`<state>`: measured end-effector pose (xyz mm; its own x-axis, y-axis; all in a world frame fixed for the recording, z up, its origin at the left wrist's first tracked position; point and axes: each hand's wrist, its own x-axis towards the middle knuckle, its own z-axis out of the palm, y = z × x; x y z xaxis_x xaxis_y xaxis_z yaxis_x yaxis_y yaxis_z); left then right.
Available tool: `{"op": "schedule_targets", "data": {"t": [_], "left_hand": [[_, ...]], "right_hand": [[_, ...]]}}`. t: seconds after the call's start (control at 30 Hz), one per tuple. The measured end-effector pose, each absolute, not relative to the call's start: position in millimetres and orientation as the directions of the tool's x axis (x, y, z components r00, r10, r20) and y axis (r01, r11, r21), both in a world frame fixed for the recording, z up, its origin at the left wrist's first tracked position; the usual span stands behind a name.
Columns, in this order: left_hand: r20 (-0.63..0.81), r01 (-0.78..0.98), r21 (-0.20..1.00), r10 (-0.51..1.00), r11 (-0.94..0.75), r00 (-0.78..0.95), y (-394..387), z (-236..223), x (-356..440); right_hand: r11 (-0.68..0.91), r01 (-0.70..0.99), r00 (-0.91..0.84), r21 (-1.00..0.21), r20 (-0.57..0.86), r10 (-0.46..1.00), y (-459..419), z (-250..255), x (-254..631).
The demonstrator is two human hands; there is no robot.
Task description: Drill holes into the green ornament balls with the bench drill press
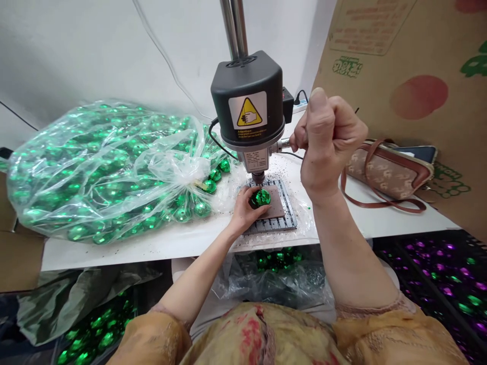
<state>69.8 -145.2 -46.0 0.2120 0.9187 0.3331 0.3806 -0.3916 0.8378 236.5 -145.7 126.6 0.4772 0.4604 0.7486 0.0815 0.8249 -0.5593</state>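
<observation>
A black bench drill press (249, 96) with a yellow warning label stands on the white table. Under its chuck (258, 177), my left hand (245, 208) grips a shiny green faceted ball (262, 197) between thumb and fingers. The ball rests on a brownish pad (277, 203) over a slotted metal base plate (289, 219). Whether the drill bit touches the ball is hard to make out. My right hand (329, 132) is closed around the feed handle (283, 145) at the machine's right side; most of the handle is hidden by the fingers.
A large clear plastic bag (110, 167) full of green balls covers the table's left. A patterned handbag (390, 170) with a brown strap lies at right, before a cardboard box (411, 76). Dark shavings dot the table (213, 238). Purple and green balls (437, 274) sit below right.
</observation>
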Motion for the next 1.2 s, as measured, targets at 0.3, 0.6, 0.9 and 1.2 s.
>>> {"op": "schedule_targets", "data": {"t": [0.3, 0.6, 0.9, 1.2], "left_hand": [[0.251, 0.242, 0.928, 0.956, -0.283, 0.153, -154, -56, 74], [0.242, 0.211, 0.939, 0.959, -0.270, 0.151, -153, -58, 74], [0.214, 0.141, 0.961, 0.964, -0.237, 0.160, -154, -60, 75], [0.220, 0.160, 0.955, 0.959, -0.249, 0.178, -155, -60, 75]], "right_hand": [[0.856, 0.085, 0.470, -0.510, 0.778, 0.417, -146, 127, 236], [0.906, 0.078, 0.551, -0.416, 0.776, 0.308, -148, 108, 230], [0.935, 0.110, 0.531, -0.337, 0.815, 0.231, -152, 99, 229], [0.961, 0.120, 0.543, -0.251, 0.827, 0.148, -146, 87, 228]]}}
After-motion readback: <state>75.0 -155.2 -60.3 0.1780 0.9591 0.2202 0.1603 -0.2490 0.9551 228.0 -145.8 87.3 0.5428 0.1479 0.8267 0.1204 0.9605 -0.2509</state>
